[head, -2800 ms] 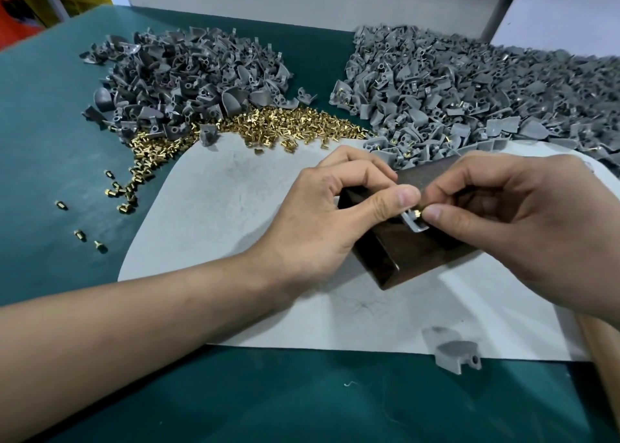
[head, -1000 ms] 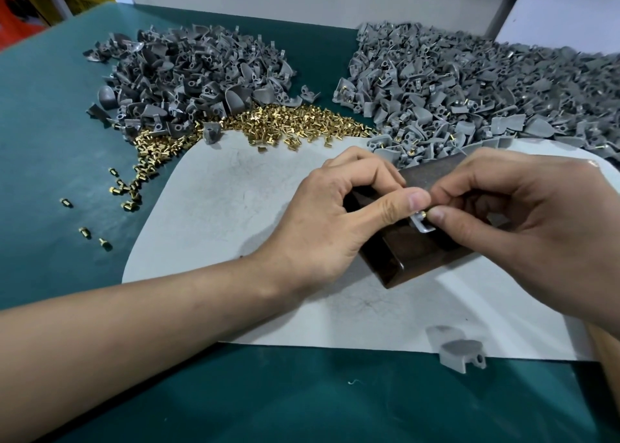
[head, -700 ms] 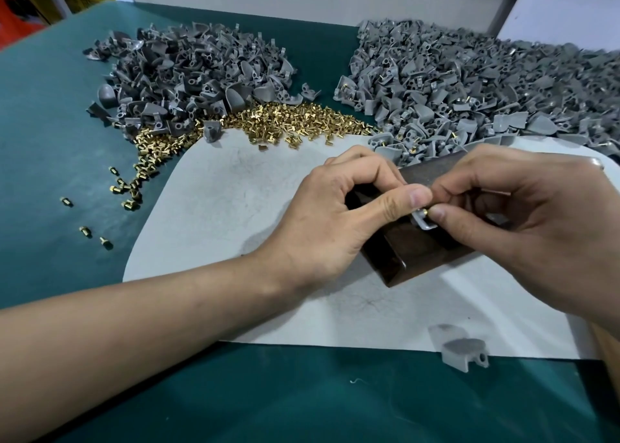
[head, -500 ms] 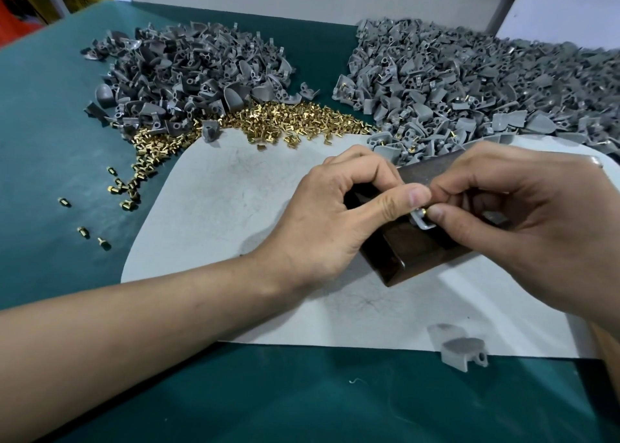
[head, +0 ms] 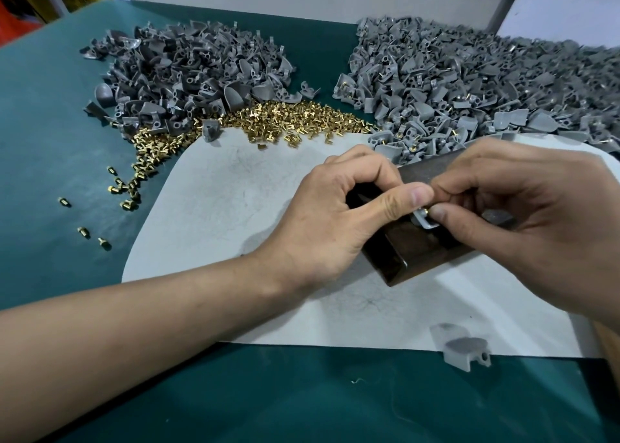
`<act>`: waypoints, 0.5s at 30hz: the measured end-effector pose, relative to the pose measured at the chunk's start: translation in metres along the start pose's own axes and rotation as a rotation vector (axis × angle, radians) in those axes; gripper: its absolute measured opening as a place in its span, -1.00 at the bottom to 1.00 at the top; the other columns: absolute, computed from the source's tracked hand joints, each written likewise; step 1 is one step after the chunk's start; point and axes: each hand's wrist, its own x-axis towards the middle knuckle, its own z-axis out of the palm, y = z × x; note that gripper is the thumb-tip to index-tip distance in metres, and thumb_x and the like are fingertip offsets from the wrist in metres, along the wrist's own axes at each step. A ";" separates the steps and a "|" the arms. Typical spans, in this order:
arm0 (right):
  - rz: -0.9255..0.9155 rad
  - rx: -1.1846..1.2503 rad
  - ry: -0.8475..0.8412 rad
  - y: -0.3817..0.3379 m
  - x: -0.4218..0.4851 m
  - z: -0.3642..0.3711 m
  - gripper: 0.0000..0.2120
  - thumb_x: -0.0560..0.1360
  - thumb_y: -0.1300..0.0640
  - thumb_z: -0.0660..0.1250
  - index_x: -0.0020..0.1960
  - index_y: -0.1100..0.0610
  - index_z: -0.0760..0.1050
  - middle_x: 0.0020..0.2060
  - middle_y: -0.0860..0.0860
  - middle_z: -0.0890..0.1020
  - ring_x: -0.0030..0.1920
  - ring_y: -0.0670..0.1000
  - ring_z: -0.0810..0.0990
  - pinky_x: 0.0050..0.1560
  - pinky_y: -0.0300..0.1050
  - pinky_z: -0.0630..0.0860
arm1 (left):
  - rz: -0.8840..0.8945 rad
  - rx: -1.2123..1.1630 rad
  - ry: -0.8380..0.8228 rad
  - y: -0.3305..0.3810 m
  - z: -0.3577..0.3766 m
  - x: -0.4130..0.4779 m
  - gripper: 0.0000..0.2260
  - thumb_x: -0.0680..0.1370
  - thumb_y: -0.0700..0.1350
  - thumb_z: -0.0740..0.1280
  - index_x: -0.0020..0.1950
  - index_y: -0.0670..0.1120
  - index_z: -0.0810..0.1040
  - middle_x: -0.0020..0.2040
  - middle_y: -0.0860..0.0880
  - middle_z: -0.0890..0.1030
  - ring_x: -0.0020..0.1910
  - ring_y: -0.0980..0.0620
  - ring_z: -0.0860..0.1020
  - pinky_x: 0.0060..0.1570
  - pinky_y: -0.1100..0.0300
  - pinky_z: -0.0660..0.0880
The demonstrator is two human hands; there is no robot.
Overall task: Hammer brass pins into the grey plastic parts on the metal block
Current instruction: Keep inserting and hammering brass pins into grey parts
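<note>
The metal block (head: pixel 414 253) is set on the white sheet (head: pixel 235 207), right of centre, lying at a slant. Only its near-left end and a strip of its top are seen; the rest is covered by both hands. One grey part (head: pixel 424 223) is seated on top of the block. A brass pin (head: pixel 425 210) is stood in that part, its tip showing just above the plastic.

The left hand (head: pixel 335 218) is curled, thumb stretched to the right. The grey part is pinched and held down on the block, with the thumb tip pressed right beside the pin.

The right hand (head: pixel 523 228) is curled too. The pin is pinched between thumb tip and forefinger tip, and the thumb is touching the part. The two thumbs are almost met over the pin. How deep the pin is seated cannot be told.

Stock is laid out along the far side:
- A pile of bare grey parts (head: pixel 188 77) is at far left.
- A heap of loose brass pins (head: pixel 288 122) is just in front of it, spilled onto the sheet's far edge.
- A bigger pile of grey parts with pins fitted (head: pixel 469 83) is at far right, its near edge just beside the block.

A few stray pins (head: pixel 84 232) are scattered on the green table (head: pixel 50 134) at left, apart from the heap. A single grey part (head: pixel 463 350) is lying at the sheet's near edge, below the right hand.
</note>
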 end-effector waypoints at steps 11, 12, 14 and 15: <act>0.018 0.027 -0.043 0.000 0.002 0.000 -0.97 0.43 0.15 0.35 -0.18 0.09 0.56 -0.25 -0.13 0.53 -0.28 -0.09 0.48 -0.27 -0.34 0.34 | 0.008 -0.005 0.007 0.001 0.001 0.001 -0.82 0.45 -0.02 0.40 -0.31 -0.05 0.54 -0.19 0.02 0.52 -0.20 0.16 0.44 -0.20 0.35 0.33; 0.024 0.044 -0.049 0.001 0.002 0.000 -0.97 0.43 0.14 0.35 -0.18 0.09 0.55 -0.26 -0.13 0.53 -0.27 -0.07 0.49 -0.27 -0.31 0.36 | 0.006 -0.003 0.006 0.001 0.001 0.001 -0.83 0.45 -0.02 0.39 -0.31 -0.04 0.54 -0.19 0.02 0.52 -0.18 0.15 0.45 -0.19 0.34 0.33; 0.046 0.082 -0.058 0.002 0.001 -0.001 -0.97 0.43 0.13 0.34 -0.18 0.06 0.55 -0.27 -0.13 0.52 -0.28 -0.03 0.50 -0.29 -0.23 0.38 | 0.004 0.001 -0.001 0.000 0.001 0.002 -0.84 0.45 -0.02 0.39 -0.29 -0.03 0.55 -0.18 0.04 0.53 -0.15 0.13 0.46 -0.15 0.31 0.35; 0.060 0.102 -0.063 0.003 0.002 -0.001 -0.98 0.43 0.12 0.34 -0.18 0.04 0.54 -0.27 -0.13 0.52 -0.28 -0.02 0.50 -0.29 -0.21 0.39 | 0.003 0.002 -0.003 0.000 0.001 0.002 -0.85 0.45 -0.02 0.39 -0.29 -0.03 0.55 -0.17 0.05 0.53 -0.13 0.12 0.47 -0.13 0.29 0.35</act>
